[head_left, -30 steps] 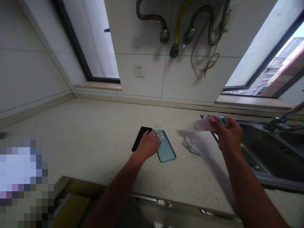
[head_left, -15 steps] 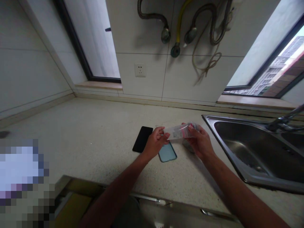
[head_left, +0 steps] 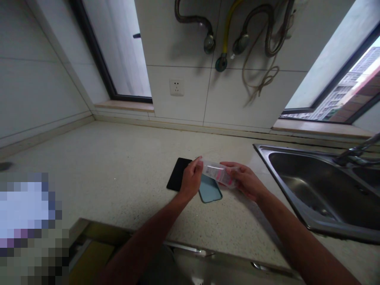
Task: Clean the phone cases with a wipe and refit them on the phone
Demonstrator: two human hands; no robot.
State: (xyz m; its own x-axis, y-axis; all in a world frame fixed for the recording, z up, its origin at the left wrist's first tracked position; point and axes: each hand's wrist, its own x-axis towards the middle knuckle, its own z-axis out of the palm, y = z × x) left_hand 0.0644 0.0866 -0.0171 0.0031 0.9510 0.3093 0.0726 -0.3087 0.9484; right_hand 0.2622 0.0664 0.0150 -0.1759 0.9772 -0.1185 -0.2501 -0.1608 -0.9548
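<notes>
A clear plastic bottle (head_left: pixel 217 171) with pink and grey print is held between my two hands, tilted with its right end lower. My left hand (head_left: pixel 191 179) closes its thumb and fingers on the narrow left end. Around the wider right end, my right hand (head_left: pixel 246 181) has its fingers wrapped. Below the bottle, a light blue phone case (head_left: pixel 210 190) lies on the counter with its inside up, its upper part hidden. A black phone (head_left: pixel 177 174) rests left of the case, partly covered by my left hand.
The pale speckled counter (head_left: pixel 124 166) runs to a tiled wall with a socket (head_left: pixel 176 87). Hoses and a yellow pipe (head_left: pixel 227 35) hang above. A steel sink (head_left: pixel 303 190) with a faucet (head_left: pixel 353 154) is set in at right. An open drawer (head_left: pixel 97 253) sits at lower left.
The bottle has tilted, its right end dropping toward the counter. My right hand has moved down slightly with it, and my left hand has turned more upright at the other end.
</notes>
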